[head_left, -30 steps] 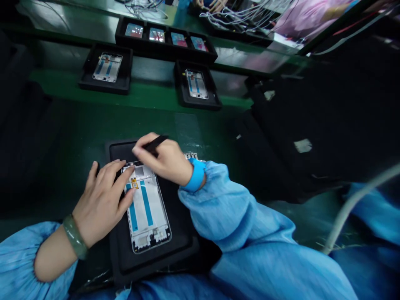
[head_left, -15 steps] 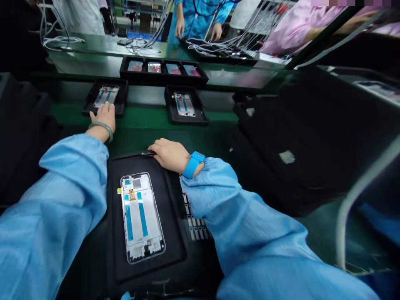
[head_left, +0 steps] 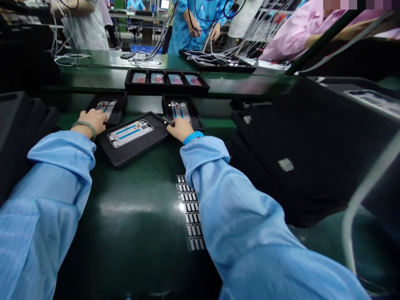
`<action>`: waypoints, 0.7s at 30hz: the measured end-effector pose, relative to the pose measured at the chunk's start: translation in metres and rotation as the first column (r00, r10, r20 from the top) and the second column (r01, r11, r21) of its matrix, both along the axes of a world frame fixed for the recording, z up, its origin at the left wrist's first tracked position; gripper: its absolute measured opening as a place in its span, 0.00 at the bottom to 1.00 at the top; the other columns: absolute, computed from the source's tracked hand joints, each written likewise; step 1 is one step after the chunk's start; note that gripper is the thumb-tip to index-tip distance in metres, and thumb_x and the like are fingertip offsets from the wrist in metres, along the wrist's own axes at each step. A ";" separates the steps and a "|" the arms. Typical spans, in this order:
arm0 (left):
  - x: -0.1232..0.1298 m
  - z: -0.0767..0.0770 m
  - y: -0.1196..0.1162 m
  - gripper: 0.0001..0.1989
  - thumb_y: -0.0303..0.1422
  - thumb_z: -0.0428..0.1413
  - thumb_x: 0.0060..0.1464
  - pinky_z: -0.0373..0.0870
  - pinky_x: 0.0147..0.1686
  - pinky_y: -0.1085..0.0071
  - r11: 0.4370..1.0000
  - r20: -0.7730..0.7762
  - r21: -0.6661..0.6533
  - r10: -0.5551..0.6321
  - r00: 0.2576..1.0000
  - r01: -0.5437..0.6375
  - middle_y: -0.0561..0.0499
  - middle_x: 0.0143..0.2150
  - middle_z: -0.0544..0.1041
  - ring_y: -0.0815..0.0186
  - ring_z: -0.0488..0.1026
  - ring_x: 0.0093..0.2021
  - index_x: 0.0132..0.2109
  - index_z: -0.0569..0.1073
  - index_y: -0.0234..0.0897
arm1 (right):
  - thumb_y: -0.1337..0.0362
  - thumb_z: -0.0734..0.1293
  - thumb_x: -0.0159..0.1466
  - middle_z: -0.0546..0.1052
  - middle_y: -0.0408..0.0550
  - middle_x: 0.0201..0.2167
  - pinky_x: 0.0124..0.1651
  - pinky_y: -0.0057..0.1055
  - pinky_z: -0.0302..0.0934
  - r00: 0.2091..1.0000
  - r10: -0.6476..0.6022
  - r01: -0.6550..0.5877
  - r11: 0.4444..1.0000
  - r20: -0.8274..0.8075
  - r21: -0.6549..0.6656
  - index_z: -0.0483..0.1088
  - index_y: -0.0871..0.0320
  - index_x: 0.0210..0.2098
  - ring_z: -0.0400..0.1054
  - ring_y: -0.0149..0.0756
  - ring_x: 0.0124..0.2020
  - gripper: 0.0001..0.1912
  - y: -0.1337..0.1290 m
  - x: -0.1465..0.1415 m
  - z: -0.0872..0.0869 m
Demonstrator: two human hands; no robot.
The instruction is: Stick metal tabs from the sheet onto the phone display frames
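My left hand is at the near edge of the left black tray, its fingers curled over the rim beside the phone frame in it. Between my hands another black tray lies turned at an angle, bearing a silver phone frame with two blue strips. Its left end is close to my left hand. In my right hand is a dark tool like tweezers, partly hidden by the fingers. This hand is at the near edge of the right tray, which holds another phone frame.
A sheet of small white labels lies by my right forearm. Behind the trays stands a long black tray with several colourful screens. Stacked black trays rise at right, more at left. Co-workers stand across the bench among cables.
The middle tray has moved away from me, from the near bench to between the far trays, and turned sideways. My right hand has gone forward with it, uncovering the label sheet.
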State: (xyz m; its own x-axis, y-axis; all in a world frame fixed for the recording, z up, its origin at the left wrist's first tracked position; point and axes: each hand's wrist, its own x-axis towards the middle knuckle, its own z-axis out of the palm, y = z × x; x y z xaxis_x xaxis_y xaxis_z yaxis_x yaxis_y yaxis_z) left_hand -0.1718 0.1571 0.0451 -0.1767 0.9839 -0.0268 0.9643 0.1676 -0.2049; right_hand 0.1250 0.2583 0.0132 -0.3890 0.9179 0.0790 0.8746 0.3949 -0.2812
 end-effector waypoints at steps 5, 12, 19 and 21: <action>0.003 0.027 -0.005 0.21 0.42 0.43 0.57 0.51 0.56 0.46 0.996 -0.001 0.077 0.035 0.999 -0.035 0.47 0.53 0.69 0.51 0.63 0.55 0.43 0.72 0.31 | 0.62 0.63 0.58 0.76 0.65 0.39 0.49 0.39 0.62 0.985 -0.127 0.122 0.991 -0.120 -0.047 0.73 0.69 0.37 0.70 0.52 0.47 0.14 -0.001 -0.008 0.002; 0.044 0.042 -0.018 0.18 0.40 0.44 0.54 0.56 0.55 0.47 0.989 -0.015 0.145 -0.033 0.999 0.034 0.46 0.49 0.71 0.54 0.69 0.50 0.41 0.71 0.32 | 0.54 0.52 0.68 0.77 0.56 0.31 0.28 0.25 0.66 0.914 -0.158 0.070 0.968 -0.373 -0.240 0.69 0.66 0.39 0.74 0.33 0.28 0.23 -0.010 -0.032 0.008; 0.118 0.034 -0.110 0.09 0.32 0.47 0.51 0.45 0.58 0.38 0.942 -0.135 0.177 -0.263 0.955 0.285 0.45 0.35 0.72 0.52 0.73 0.39 0.35 0.70 0.35 | 0.38 0.49 0.63 0.73 0.49 0.27 0.17 0.21 0.57 0.726 -0.141 -0.047 0.966 -0.673 -0.254 0.69 0.61 0.29 0.66 0.27 0.20 0.34 -0.049 0.047 0.031; 0.143 0.031 -0.147 0.07 0.30 0.47 0.50 0.49 0.58 0.39 0.896 -0.174 0.160 -0.389 0.905 0.415 0.48 0.30 0.70 0.55 0.72 0.34 0.32 0.69 0.36 | 0.36 0.49 0.61 0.70 0.47 0.22 0.14 0.22 0.56 0.673 -0.204 -0.075 0.937 -0.711 -0.341 0.66 0.60 0.26 0.62 0.25 0.15 0.34 -0.070 0.074 0.026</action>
State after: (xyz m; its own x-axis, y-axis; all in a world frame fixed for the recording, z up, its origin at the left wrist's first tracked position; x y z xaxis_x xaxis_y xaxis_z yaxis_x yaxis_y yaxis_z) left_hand -0.0290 0.0102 0.0764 0.2462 0.9556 0.1620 0.9231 -0.1803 -0.3396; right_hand 0.1985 0.1882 0.0393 -0.2727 0.9620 0.0124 0.3516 0.1117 -0.9295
